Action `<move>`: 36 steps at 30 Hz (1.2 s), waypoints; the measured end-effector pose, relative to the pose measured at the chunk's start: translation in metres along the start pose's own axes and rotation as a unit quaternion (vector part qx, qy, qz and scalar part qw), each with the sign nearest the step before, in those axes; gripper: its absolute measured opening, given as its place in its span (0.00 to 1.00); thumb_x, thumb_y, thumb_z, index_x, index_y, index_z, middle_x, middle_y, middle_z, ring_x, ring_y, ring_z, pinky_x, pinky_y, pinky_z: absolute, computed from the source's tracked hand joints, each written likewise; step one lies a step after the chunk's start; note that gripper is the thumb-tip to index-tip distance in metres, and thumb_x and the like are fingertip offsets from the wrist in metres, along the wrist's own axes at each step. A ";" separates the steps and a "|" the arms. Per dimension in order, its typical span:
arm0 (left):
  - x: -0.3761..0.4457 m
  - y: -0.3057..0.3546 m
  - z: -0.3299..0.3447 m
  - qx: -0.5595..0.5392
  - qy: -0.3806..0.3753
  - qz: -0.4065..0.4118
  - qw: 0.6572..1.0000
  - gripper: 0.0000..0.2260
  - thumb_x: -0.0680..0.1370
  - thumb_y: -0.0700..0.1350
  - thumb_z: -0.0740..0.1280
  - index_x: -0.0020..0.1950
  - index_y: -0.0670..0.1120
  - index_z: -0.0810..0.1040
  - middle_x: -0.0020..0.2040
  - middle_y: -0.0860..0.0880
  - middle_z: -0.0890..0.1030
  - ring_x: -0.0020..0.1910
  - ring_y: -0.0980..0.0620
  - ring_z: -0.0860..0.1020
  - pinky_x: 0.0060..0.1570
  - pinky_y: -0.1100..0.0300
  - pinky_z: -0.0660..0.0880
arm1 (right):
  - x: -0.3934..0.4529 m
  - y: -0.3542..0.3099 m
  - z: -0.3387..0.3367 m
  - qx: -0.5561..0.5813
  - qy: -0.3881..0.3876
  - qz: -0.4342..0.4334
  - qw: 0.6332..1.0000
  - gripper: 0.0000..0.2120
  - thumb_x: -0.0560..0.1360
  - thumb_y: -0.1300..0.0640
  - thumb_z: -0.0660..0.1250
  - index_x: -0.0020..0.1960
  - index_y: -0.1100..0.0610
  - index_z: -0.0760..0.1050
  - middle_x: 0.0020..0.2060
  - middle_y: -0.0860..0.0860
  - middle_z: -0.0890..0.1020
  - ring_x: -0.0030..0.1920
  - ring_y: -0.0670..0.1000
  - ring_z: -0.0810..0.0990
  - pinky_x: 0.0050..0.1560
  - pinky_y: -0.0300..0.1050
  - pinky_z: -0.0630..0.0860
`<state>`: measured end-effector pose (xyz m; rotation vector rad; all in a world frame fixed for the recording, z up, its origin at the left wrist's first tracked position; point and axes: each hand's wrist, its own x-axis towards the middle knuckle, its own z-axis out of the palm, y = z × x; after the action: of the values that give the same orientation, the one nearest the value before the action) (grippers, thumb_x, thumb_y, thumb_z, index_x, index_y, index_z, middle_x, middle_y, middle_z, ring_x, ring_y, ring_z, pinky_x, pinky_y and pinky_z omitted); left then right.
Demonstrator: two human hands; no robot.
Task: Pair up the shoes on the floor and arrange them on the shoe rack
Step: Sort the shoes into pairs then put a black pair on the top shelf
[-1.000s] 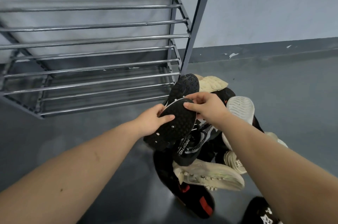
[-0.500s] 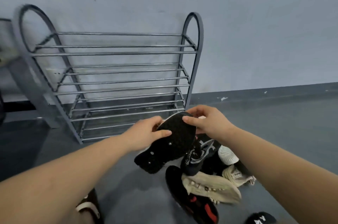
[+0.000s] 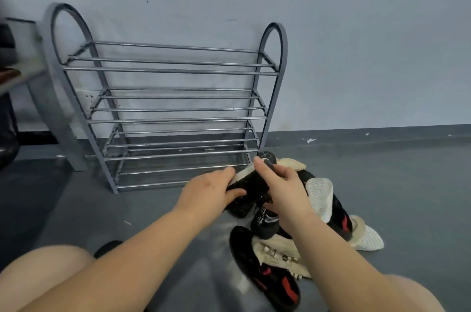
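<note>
A grey metal shoe rack [image 3: 163,108] with three bare tiers stands against the wall. To its right, a heap of shoes [image 3: 318,209] lies on the floor: black ones with red marks, cream and white ones. My left hand [image 3: 206,193] and my right hand [image 3: 283,189] both grip a black shoe with a white-edged sole [image 3: 248,181], held just above the heap in front of the rack's lowest tier. A second black shoe with white lettering [image 3: 265,221] hangs below my right hand; whether that hand holds it too is hidden.
A black and red shoe [image 3: 265,276] lies nearest me beside a cream shoe [image 3: 277,255]. A dark shoe tip [image 3: 107,248] shows by my left knee. Grey furniture [image 3: 23,67] stands left of the rack. Grey floor stretches to the right.
The view has tilted up and pulled back, so the whole rack shows now. The black shoe has turned in my hands, from sole facing me to sole edge upward.
</note>
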<state>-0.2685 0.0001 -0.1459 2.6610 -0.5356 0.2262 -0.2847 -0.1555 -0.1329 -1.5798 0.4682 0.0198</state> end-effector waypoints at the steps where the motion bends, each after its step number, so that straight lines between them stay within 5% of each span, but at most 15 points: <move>1: 0.002 0.001 0.002 0.019 0.005 0.017 1.000 0.16 0.76 0.62 0.59 0.42 0.52 0.61 0.38 0.55 0.72 0.43 0.50 0.76 0.37 0.58 0.65 | 0.002 0.002 0.002 0.005 0.003 -0.002 1.000 0.43 0.53 0.31 0.74 0.62 0.51 0.71 0.54 0.50 0.80 0.54 0.50 0.79 0.60 0.56 0.75; 8: 0.026 -0.001 0.003 -0.043 -0.017 0.053 0.998 0.20 0.70 0.68 0.60 0.43 0.52 0.71 0.42 0.58 0.75 0.47 0.55 0.75 0.43 0.59 0.69 | 0.029 -0.005 -0.004 0.045 0.028 -0.034 0.998 0.36 0.50 0.37 0.77 0.56 0.49 0.76 0.52 0.51 0.82 0.52 0.52 0.83 0.57 0.57 0.78; 11: 0.034 -0.010 0.001 -0.190 -0.076 -0.020 0.979 0.26 0.62 0.74 0.59 0.50 0.58 0.74 0.56 0.61 0.74 0.59 0.61 0.71 0.54 0.63 0.65 | 0.038 -0.011 -0.012 0.042 0.002 -0.064 0.997 0.33 0.51 0.39 0.77 0.53 0.47 0.77 0.52 0.50 0.82 0.52 0.50 0.83 0.54 0.53 0.80; 15: 0.035 -0.021 0.007 -0.287 -0.228 -0.134 0.921 0.45 0.57 0.75 0.61 0.69 0.55 0.66 0.67 0.56 0.71 0.65 0.56 0.70 0.64 0.57 0.67 | 0.043 -0.016 -0.022 0.049 -0.072 -0.086 0.992 0.29 0.55 0.45 0.79 0.54 0.48 0.79 0.51 0.49 0.84 0.51 0.48 0.84 0.50 0.48 0.81; 19: 0.033 -0.020 0.010 -0.354 -0.308 -0.143 0.872 0.34 0.61 0.75 0.64 0.63 0.60 0.70 0.55 0.62 0.78 0.51 0.66 0.76 0.49 0.65 0.72 | 0.045 -0.019 -0.027 0.104 -0.151 -0.084 0.979 0.25 0.59 0.53 0.77 0.56 0.53 0.79 0.46 0.49 0.84 0.48 0.51 0.84 0.46 0.49 0.81; 27: 0.032 -0.009 0.023 -0.392 -0.278 -0.191 0.856 0.50 0.51 0.76 0.66 0.68 0.52 0.66 0.60 0.55 0.77 0.59 0.55 0.76 0.65 0.52 0.70 | 0.045 -0.023 -0.026 0.149 -0.216 -0.056 0.963 0.24 0.64 0.51 0.71 0.60 0.54 0.78 0.42 0.51 0.83 0.38 0.50 0.82 0.33 0.40 0.77; 31: 0.031 -0.007 0.025 -0.370 -0.232 -0.249 0.865 0.56 0.50 0.77 0.66 0.70 0.47 0.60 0.62 0.52 0.74 0.58 0.53 0.74 0.60 0.58 0.69 | 0.045 -0.016 -0.019 0.128 -0.183 -0.035 0.974 0.21 0.70 0.47 0.68 0.59 0.58 0.77 0.47 0.56 0.85 0.44 0.54 0.84 0.39 0.45 0.81; 36: 0.020 -0.008 0.025 -0.314 -0.176 -0.255 0.898 0.47 0.56 0.72 0.68 0.66 0.45 0.63 0.56 0.54 0.74 0.52 0.55 0.74 0.51 0.62 0.68 | 0.046 -0.004 -0.011 0.070 -0.120 -0.019 0.990 0.14 0.81 0.52 0.58 0.59 0.59 0.76 0.49 0.57 0.84 0.49 0.55 0.84 0.47 0.53 0.81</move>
<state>-0.2454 -0.0102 -0.1670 2.0957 0.0220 -0.5106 -0.2444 -0.1794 -0.1414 -1.4260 0.2453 0.1434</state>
